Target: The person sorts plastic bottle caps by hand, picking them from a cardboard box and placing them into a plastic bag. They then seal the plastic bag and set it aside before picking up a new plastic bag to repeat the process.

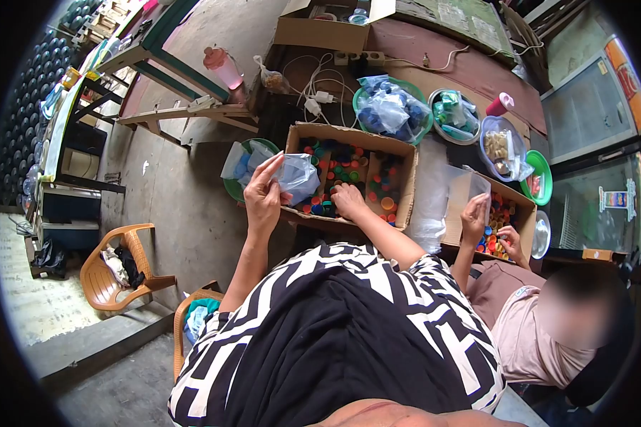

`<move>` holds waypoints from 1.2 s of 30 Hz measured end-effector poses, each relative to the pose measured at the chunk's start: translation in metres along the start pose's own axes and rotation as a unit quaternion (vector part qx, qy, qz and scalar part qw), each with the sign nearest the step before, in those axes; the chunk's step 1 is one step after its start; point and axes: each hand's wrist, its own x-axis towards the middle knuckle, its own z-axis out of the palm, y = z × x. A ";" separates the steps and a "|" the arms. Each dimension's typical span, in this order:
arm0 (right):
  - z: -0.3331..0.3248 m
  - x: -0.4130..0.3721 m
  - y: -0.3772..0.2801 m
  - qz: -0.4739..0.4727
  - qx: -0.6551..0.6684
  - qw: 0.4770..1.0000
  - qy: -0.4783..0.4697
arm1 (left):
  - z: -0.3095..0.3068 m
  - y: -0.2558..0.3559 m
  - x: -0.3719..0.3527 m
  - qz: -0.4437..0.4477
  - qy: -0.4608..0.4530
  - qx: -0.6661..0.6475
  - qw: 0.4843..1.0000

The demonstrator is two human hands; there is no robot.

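Observation:
My left hand (263, 201) is raised at the left side of a cardboard box (414, 174), its fingers closed on a clear plastic bag (299, 178). Inside the box lie many plastic bottle caps (388, 204) in red, orange, green, blue and black. My right hand (349, 202) reaches down among the caps near the box's front edge. Its fingers are curled, and whatever they pinch is hidden. Behind the bag, a green basin (235, 188) with bluish plastic in it is partly covered.
To the right, a co-worker's hands (475, 217) hold a clear bag over another cap box (525, 213). Basins with bagged caps (395, 107) stand behind. White cables (320, 89) lie near a power strip (360, 58). A pink bottle (223, 66) and a brown chair (121, 267) are left.

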 end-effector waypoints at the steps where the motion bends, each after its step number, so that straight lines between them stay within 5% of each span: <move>1: 0.006 0.001 0.002 -0.002 0.001 1.000 -0.002 | -0.001 -0.001 0.001 -0.002 0.002 0.001 1.000; 9: 0.008 -0.001 0.006 0.007 0.077 0.997 -0.012 | -0.006 -0.006 0.019 -0.006 -0.019 -0.007 1.000; 13: 0.000 0.003 0.016 0.107 0.267 0.958 0.008 | -0.006 -0.007 0.032 -0.007 -0.056 0.005 0.998; 15: -0.012 0.004 0.023 0.188 0.398 0.894 0.081 | -0.002 -0.004 0.037 -0.020 -0.067 0.003 0.998; 21: -0.142 -0.002 -0.007 0.172 0.490 0.750 0.411 | 0.012 -0.002 0.050 -0.022 -0.148 0.024 0.989; 23: -0.177 -0.006 -0.023 0.165 0.467 0.749 0.441 | 0.019 -0.001 0.053 -0.035 -0.186 0.038 0.981; 25: -0.204 -0.009 -0.038 0.056 0.410 0.761 0.500 | 0.026 0.001 0.055 -0.028 -0.208 0.043 0.977; 27: -0.215 -0.013 -0.041 0.019 0.371 0.830 0.416 | 0.032 0.002 0.056 -0.019 -0.237 0.051 0.970; 30: -0.212 -0.012 -0.042 0.025 0.384 0.819 0.426 | 0.035 0.003 0.058 -0.010 -0.245 0.048 0.968; 32: -0.203 -0.017 -0.033 0.116 0.464 0.762 0.436 | 0.035 0.004 0.058 -0.013 -0.244 0.048 0.968; 36: -0.134 -0.021 0.004 0.193 0.361 0.850 0.331 | 0.033 0.003 0.058 -0.011 -0.229 0.045 0.972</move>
